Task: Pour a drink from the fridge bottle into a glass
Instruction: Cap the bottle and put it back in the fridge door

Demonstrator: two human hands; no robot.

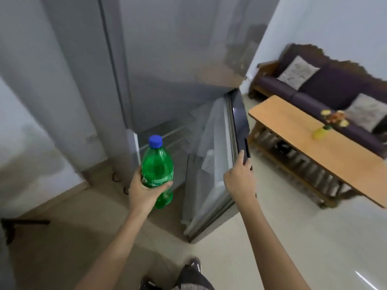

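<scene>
Pale floor point(293, 237) beside open fridge door point(211, 185)

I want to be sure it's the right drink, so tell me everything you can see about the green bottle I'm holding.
The green bottle looks like translucent plastic, with a blue screw cap on. It is about upright, held in the air beside the open fridge door. The left hand grips its lower middle, thumb across a green label too blurred to read. Its lobed base shows below the hand. Its fill level cannot be told.

fridge shelves point(167, 135) are blurred; the right hand point(239, 178) hides its fingertips behind the fridge door point(215, 164)
</scene>
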